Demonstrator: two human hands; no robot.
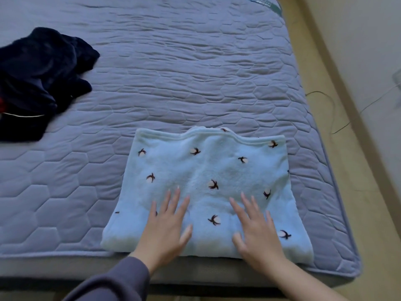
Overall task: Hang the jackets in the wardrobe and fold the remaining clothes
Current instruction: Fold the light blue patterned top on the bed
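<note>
- My left hand and right hand lay palms down, side by side, on a folded pale blue fleece printed with small dark sprigs. I could not tell what kind of garment it was.
- Neither grip held anything. The fingers of both hands were straight and slightly spread, pressing on the cloth rather than pinching it.
- The fleece sat on the quilted grey-blue bed, toward its near right corner, with the near fold right at the mattress edge.
- I judged the step in hand to be smoothing the fold flat. To do it well, both palms needed to sweep from the middle out toward the sides and the far hem, with even pressure, so the thick pile did not bunch.
- The far hem rippled upward in its middle, and a layer beneath peeked out there. That edge wanted squaring before any further fold.
- Because the near fold lay at the drop of the mattress, strokes away from my body seemed safer than pulls toward me.
- A heap of dark navy clothes lay unfolded, well apart at the far left of the bed, so I judged that more work remained.
- A grey sleeve covered my left forearm.
</note>
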